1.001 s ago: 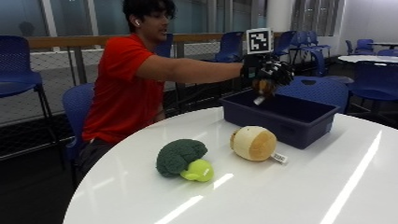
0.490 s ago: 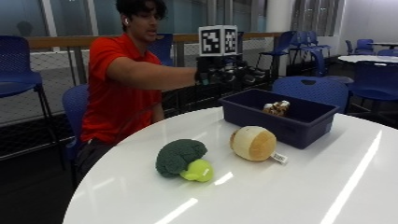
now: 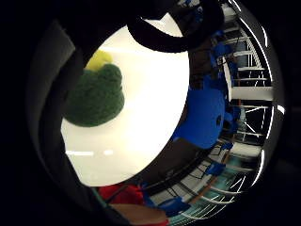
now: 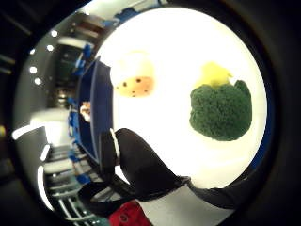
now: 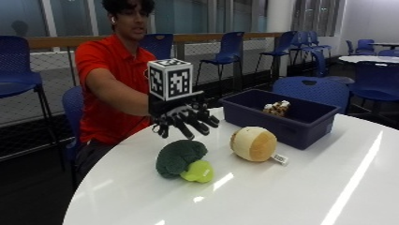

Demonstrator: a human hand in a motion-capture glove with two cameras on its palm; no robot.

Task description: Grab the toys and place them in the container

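Note:
A green plush broccoli [image 5: 182, 161] with a yellow-green stalk lies on the white round table [image 5: 299, 197]; it also shows in the palm views as broccoli [image 4: 222, 109] and broccoli [image 3: 96, 94]. A tan round plush toy [image 5: 253, 144] lies beside the dark blue container [image 5: 284, 117], which holds a small brown-and-white toy [image 5: 277, 108]. My gloved right hand [image 5: 184, 119] hovers just above and behind the broccoli, fingers spread and pointing down, holding nothing.
The container stands near the table's far edge. Blue chairs [image 5: 312, 89] ring the table and fill the room behind. The person's bare hand is out of sight.
My hand has left the container, where the small toy now lies, and has swung across and down toward the broccoli.

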